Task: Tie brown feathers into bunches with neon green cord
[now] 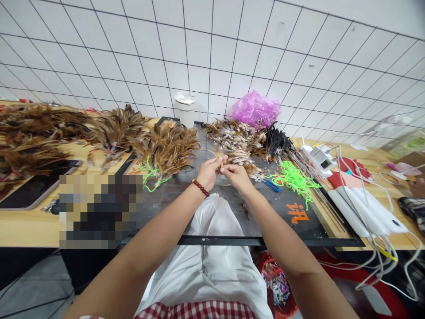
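Note:
My left hand (210, 170) and my right hand (236, 175) meet over a dark cutting mat (292, 230), fingers pinched together on a small feather (222, 165) between them. A red bead bracelet (200, 188) circles my left wrist. Just beyond my hands lies a heap of grey-brown speckled feathers (237, 139). A bundle of brown feathers (168, 148) tied with green cord lies to the left. Neon green cords (292, 177) and a blue-handled tool (272, 185) lie to the right.
More brown feather bundles (40, 133) cover the wooden table on the left, beside a dark tablet (33, 188). A white cup (185, 108) and pink plastic bag (255, 108) stand by the tiled wall. White boxes, cables (365, 212) and black feathers (277, 141) sit right. Another person's hand (417, 187) shows far right.

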Motion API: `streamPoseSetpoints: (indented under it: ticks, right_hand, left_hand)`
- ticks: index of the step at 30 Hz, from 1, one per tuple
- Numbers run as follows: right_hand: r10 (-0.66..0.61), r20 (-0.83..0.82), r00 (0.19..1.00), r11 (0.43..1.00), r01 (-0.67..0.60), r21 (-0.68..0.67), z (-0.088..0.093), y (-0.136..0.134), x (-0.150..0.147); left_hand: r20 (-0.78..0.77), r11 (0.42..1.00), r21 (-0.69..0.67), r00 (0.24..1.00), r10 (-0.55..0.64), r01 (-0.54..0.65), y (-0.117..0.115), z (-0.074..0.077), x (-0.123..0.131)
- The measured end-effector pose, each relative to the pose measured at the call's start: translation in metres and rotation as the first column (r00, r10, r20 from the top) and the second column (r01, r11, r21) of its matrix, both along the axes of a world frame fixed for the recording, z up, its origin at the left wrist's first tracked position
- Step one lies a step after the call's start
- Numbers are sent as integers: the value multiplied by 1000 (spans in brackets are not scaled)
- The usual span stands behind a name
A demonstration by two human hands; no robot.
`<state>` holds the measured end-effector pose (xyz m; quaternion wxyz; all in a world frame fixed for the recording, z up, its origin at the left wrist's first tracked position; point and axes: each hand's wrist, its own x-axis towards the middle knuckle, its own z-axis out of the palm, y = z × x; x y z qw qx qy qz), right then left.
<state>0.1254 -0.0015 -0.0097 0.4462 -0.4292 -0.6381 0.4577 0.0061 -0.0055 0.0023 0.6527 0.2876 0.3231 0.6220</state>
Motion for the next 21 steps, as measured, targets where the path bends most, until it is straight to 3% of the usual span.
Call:
streamPoseSetpoints:
  ticks: [3, 9, 12, 14, 18, 21]
  right_hand:
    - [-40, -27, 999, 999, 40, -7, 2, 0, -1]
    - [-48, -48, 998, 999, 47, -28, 6, 3, 4]
    - [-12, 41, 999, 997, 15, -69, 10, 5, 12]
    - [16, 192, 981, 1000, -11, -27, 13, 6, 21]
    - [52, 561, 826, 990, -115, 78, 20, 5, 36]
    - [103, 713, 694, 972, -223, 77, 22, 0, 36]
  left_hand:
    - [8, 999, 5, 999, -34, 34, 0, 1, -1]
    - [-63, 973, 1, 971, -231, 232, 2, -2, -6]
    - [-147, 978, 39, 969, -197, 204, 2, -2, -8]
    - [-181, 987, 54, 974, -137, 149, 3, -1, -8]
    - [-180, 999, 14, 983, -36, 39, 4, 1, -9]
    - [-160, 1000, -20, 987, 11, -14, 4, 2, -8]
